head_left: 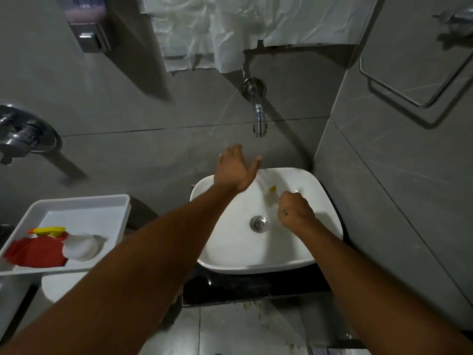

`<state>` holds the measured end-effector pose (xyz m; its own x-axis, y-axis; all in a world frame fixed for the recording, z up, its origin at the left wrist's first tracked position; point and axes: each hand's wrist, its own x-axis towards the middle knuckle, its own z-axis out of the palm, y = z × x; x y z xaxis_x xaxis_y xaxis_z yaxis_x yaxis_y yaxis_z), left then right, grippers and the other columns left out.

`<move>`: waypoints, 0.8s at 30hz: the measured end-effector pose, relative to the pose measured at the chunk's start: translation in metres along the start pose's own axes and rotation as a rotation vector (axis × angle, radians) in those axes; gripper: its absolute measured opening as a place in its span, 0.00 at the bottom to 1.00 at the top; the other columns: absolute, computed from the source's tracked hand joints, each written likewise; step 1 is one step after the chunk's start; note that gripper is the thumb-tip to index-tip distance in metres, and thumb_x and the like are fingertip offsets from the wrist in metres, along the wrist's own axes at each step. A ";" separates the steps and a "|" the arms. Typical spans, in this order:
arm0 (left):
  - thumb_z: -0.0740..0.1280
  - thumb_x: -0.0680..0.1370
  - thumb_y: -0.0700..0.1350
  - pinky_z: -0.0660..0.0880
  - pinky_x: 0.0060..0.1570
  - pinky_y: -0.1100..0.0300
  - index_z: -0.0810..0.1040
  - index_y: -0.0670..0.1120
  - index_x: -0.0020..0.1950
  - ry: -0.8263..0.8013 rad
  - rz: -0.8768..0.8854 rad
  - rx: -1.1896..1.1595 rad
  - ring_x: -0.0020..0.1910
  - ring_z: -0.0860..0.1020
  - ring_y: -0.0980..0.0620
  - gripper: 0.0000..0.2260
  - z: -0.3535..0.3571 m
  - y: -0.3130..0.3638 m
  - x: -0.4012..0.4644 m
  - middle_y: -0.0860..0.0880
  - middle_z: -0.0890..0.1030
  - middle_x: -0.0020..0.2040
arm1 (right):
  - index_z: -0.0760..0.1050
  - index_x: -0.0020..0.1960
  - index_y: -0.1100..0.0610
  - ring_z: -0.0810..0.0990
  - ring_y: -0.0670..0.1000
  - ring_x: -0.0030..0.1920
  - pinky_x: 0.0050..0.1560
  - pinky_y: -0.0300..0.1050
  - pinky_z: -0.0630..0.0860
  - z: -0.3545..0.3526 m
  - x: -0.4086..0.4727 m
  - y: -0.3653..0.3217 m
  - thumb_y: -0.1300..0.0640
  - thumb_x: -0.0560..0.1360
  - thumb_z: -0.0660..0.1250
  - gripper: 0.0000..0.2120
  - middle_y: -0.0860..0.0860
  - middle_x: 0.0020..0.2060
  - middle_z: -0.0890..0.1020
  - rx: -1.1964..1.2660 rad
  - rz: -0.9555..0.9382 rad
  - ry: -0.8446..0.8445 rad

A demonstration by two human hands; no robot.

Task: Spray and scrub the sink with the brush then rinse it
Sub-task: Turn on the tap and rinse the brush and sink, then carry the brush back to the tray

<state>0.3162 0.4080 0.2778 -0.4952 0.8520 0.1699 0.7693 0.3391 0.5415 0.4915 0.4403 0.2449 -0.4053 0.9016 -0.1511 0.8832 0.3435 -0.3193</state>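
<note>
Right hand (pixel 294 210) fisted around the brush (pixel 272 190) inside the sink (pixel 230 252); only a blurred yellow tip shows. Left hand (pixel 235 170) open, empty, above the back rim. Brush judged light, stiff, likely wet and slippery: grip mid-handle.

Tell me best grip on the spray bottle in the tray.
The spray bottle lies on its side in the white tray, yellow trigger head at the top, white end pointing right. Probably come from above and wrap the red body mid-length; the tray wall blocks a low side approach.
</note>
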 end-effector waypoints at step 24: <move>0.50 0.83 0.62 0.41 0.78 0.48 0.47 0.37 0.80 -0.032 -0.474 0.253 0.80 0.43 0.42 0.36 -0.037 -0.212 -0.161 0.38 0.47 0.81 | 0.80 0.47 0.55 0.81 0.61 0.46 0.38 0.42 0.70 0.055 0.027 -0.180 0.61 0.72 0.66 0.06 0.56 0.41 0.80 0.059 -0.403 -0.039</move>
<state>0.2182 0.1840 0.1659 -0.8024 0.5923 -0.0727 0.5392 0.7719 0.3369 0.3080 0.3887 0.2470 -0.7256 0.6870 -0.0385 0.6375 0.6501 -0.4134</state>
